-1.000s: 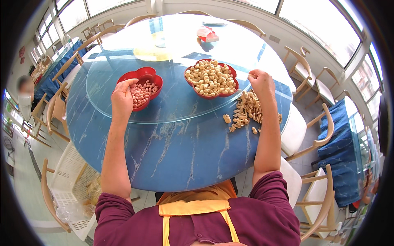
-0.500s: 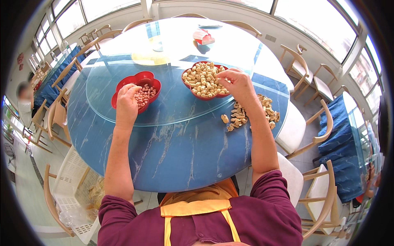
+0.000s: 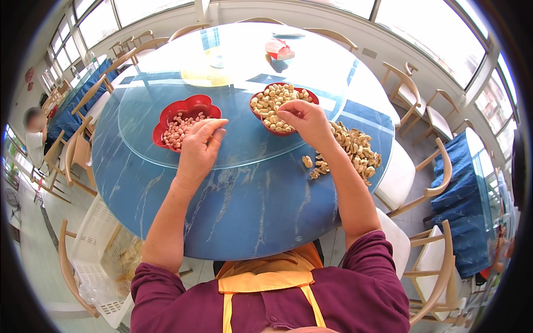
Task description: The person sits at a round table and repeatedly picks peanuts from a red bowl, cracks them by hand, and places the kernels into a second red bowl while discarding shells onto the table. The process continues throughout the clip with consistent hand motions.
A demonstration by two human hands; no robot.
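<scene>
At the left, a red flower-shaped bowl (image 3: 201, 101) holds shelled peanut kernels (image 3: 176, 132). My left hand (image 3: 199, 149) is over its right edge, fingers stretched to the right and thumb a little apart, with nothing visible in it. A second red bowl (image 3: 314, 97), heaped with unshelled peanuts (image 3: 273, 103), stands to the right. Over its front right part is my right hand (image 3: 307, 123), thumb and fingers pinched together; whatever is between the fingertips is hidden. A pile of empty peanut shells (image 3: 358, 150) lies on the table beside my right forearm, with a single peanut (image 3: 307, 161) at its left.
Both bowls stand on a round glass turntable (image 3: 139, 141) over a blue marbled table (image 3: 255, 216). A red and white packet (image 3: 279, 50) lies at the far side. Wooden chairs (image 3: 433, 166) ring the table; a white plastic basket (image 3: 97, 250) is at my lower left. Another person (image 3: 35, 139) is far left.
My left hand has moved right and nearer, from over the kernels to the bowl's right edge, its fingers straightening. My right hand has shifted left and slightly nearer, staying pinched.
</scene>
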